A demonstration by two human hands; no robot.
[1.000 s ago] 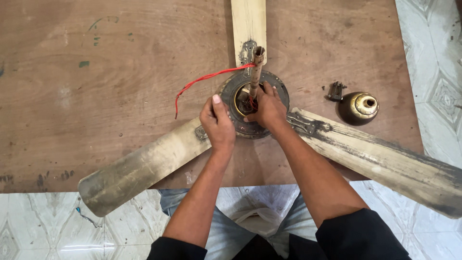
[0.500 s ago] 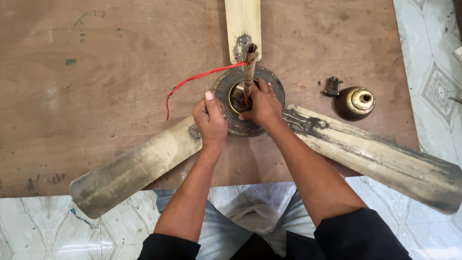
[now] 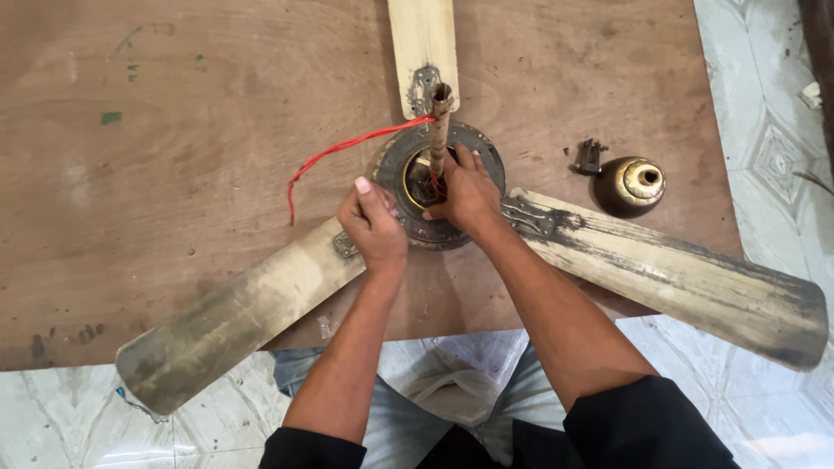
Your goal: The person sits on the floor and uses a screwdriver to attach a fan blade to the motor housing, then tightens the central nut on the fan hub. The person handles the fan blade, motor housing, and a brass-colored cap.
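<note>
An old ceiling fan lies on a brown wooden board point(image 3: 174, 156). Its round dark motor housing point(image 3: 476, 146) sits in the middle, with three worn cream blades: one point(image 3: 423, 43) pointing away, one point(image 3: 234, 321) to the lower left, one point(image 3: 686, 278) to the lower right. A rusty downrod point(image 3: 440, 126) stands up from the hub, and a red wire point(image 3: 347, 148) trails left from it. My left hand point(image 3: 375, 227) grips the housing's left rim. My right hand point(image 3: 466, 193) rests on the hub at the rod's base, fingers curled around it.
A brass bell-shaped canopy cup point(image 3: 632, 185) lies on the board right of the fan, with a small dark metal bracket point(image 3: 590, 157) beside it. Patterned white floor tiles point(image 3: 764, 104) surround the board. My knees in blue jeans point(image 3: 408, 417) are below.
Both hands stay on the hub. My left thumb has shifted along the rim, and the view has drifted slightly so the fan sits a little lower and left.
</note>
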